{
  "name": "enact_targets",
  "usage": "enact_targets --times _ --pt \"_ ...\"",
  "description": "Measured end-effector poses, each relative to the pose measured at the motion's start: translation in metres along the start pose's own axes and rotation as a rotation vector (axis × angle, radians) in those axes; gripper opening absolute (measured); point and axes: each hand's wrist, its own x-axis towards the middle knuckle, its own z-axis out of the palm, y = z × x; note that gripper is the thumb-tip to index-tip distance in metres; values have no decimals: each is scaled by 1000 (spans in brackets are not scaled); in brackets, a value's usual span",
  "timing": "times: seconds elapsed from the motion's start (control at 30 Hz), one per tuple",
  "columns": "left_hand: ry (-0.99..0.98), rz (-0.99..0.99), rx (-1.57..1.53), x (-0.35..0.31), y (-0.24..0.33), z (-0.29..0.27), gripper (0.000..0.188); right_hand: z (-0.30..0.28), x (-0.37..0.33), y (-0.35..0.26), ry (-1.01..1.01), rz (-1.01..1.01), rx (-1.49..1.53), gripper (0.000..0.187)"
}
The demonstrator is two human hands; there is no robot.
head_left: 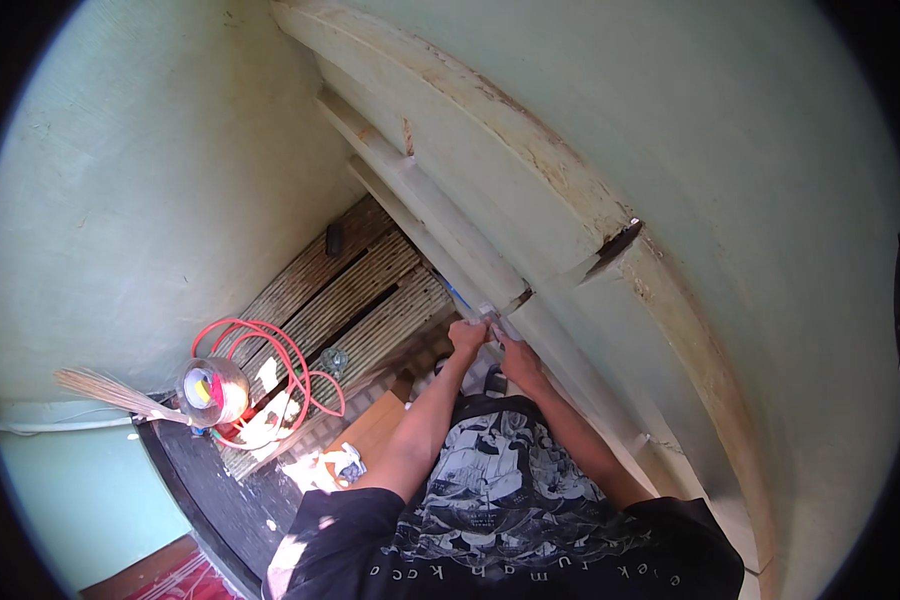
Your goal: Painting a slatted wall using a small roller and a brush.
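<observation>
Both my hands are close together in front of my body, beside the pale shelf frame (450, 200). My left hand (467, 334) is closed, its fist right next to the other hand. My right hand (516, 360) is also closed, with the thumb side turned up. A small whitish, partly see-through piece (487, 311) shows at the fingertips, between the hands and the shelf edge. Its kind is too small to tell, and I cannot make out which hand grips it. Just beyond lies a thin blue strip (456, 292) along the foot of the shelf.
To the left, a slatted wooden platform (370, 285) bears a coiled red hose (303, 360), a clear glass (334, 361) and a round clear container (210, 390). A straw broom (120, 390) leans there. Nearer are a brown board (370, 428) and a crumpled wrapper (348, 464).
</observation>
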Motion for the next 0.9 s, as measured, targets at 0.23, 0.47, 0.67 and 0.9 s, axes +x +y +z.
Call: enact_targets --times 0.23,0.47,0.67,0.9 --pt "66 101 23 25 -20 12 24 28 21 26 159 -123 -79 60" --pt "85 133 106 18 -6 2 29 30 24 27 87 -36 -48 54" --pt "-54 -59 -287 -5 6 -10 33 21 13 14 63 -31 20 48" --pt "9 -13 -194 2 8 -14 30 42 30 31 148 -112 11 48"
